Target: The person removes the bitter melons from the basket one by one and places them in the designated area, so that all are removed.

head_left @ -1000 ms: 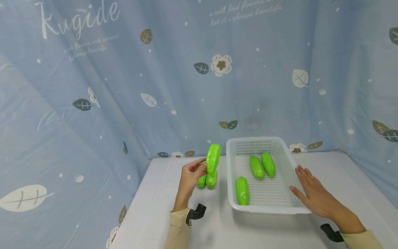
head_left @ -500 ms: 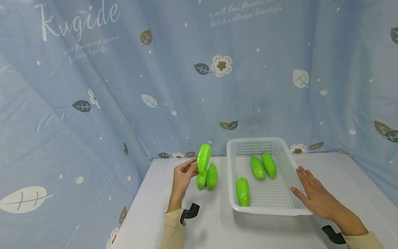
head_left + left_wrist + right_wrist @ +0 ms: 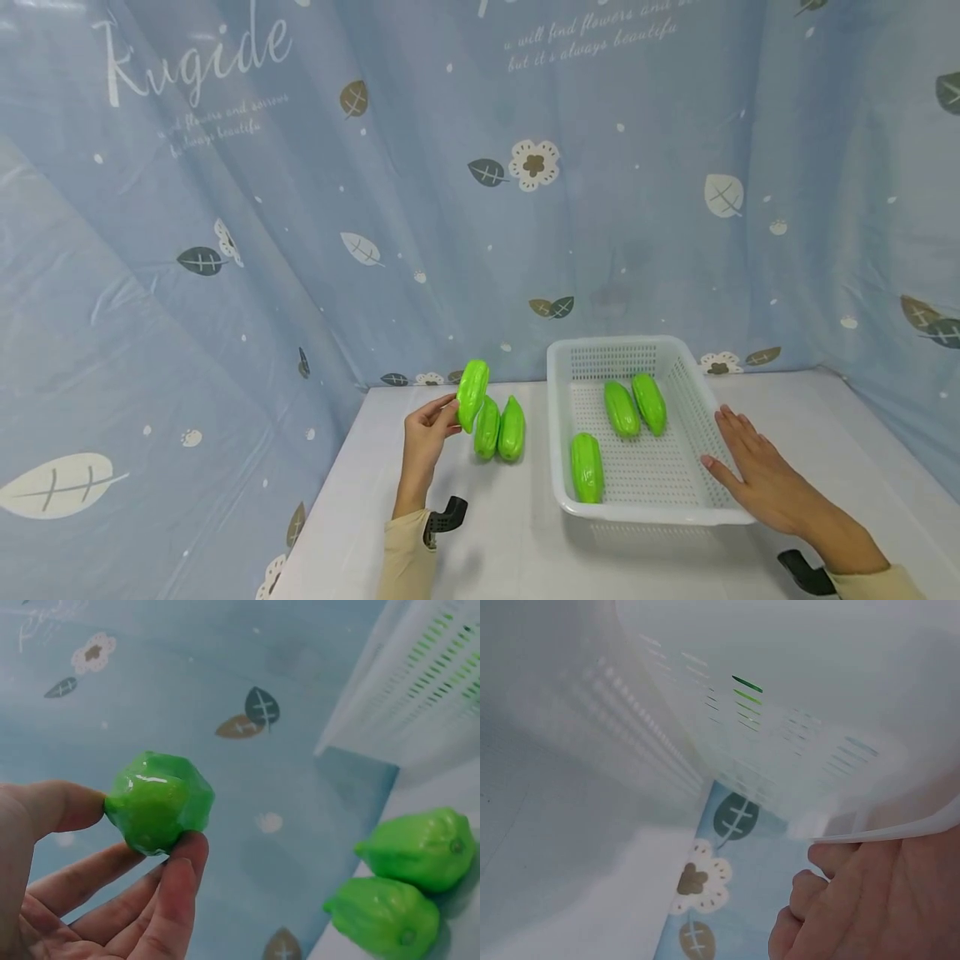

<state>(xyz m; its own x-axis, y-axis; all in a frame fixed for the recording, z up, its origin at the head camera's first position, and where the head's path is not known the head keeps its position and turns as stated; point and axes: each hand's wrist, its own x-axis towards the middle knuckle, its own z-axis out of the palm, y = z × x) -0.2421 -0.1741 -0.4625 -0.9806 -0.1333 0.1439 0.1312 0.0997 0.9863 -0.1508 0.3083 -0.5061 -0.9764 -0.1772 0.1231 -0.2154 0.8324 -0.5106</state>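
Note:
My left hand (image 3: 424,437) pinches a glossy green ribbed vegetable (image 3: 472,395) between thumb and fingers, holding it above the white table. In the left wrist view the vegetable (image 3: 156,802) is seen nearly end-on. Just right of it, two matching green vegetables (image 3: 512,429) lie side by side on the table. A white plastic basket (image 3: 652,514) stands further right. Inside are a vegetable at the front left (image 3: 587,468) and two more towards the back (image 3: 622,408). My right hand (image 3: 772,483) rests with extended fingers along the basket's right rim, its fingertips outside the wall in the right wrist view.
A blue printed curtain (image 3: 450,208) hangs behind and to the left of the table (image 3: 517,533). The basket's back side stands close to it. Each wrist carries a black camera mount (image 3: 447,515).
My left hand has moved left with the vegetable, uncovering the two vegetables lying on the table. The right hand and the basket have stayed in place.

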